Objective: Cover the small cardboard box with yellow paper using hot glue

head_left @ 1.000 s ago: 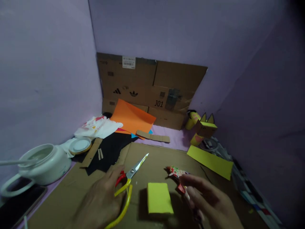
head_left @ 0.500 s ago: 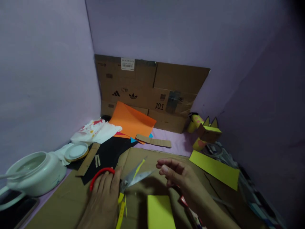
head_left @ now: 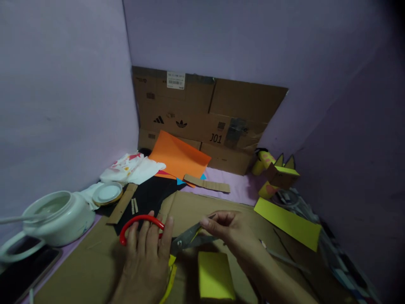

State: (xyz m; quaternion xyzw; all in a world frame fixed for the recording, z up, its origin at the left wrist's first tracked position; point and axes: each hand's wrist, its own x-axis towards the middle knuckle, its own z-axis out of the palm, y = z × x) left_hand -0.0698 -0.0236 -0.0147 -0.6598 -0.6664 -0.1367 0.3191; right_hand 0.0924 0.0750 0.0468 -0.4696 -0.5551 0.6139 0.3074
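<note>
Forearm (head_left: 275, 274): the right one slants in from the lower right corner, up and leftward over the cardboard sheet (head_left: 186, 209).
Yellow box (head_left: 215, 274): at the bottom edge, lying between the two arms with a flat face upward, just short of the scissor blades.
Left hand (head_left: 148, 257): back uppermost, wrist low, fingers stretched away and slightly fanned at the red loop of the scissors, holding them; the thumb is hidden.
Scissors (head_left: 179, 243): red and yellow handles at the left hand, blades parted and pointing rightward to the right hand. A thin yellow streak shows between the blades; I cannot tell what it is.
Right hand (head_left: 229, 230): wrist bent inward, fingers curled, thumb and fingertips drawn close at the upper blade's tip; whether they grip it or something beside it, I cannot tell.
Yellow strip (head_left: 288, 223): flat, beyond the right forearm.
White pot (head_left: 63, 219): well left of the left hand.
Cardboard strip (head_left: 207, 184): past both hands, on the counter (head_left: 236, 181).
Orange sheet (head_left: 182, 156): behind that strip.
Cardboard panel (head_left: 240, 101): farthest, against the wall.
</note>
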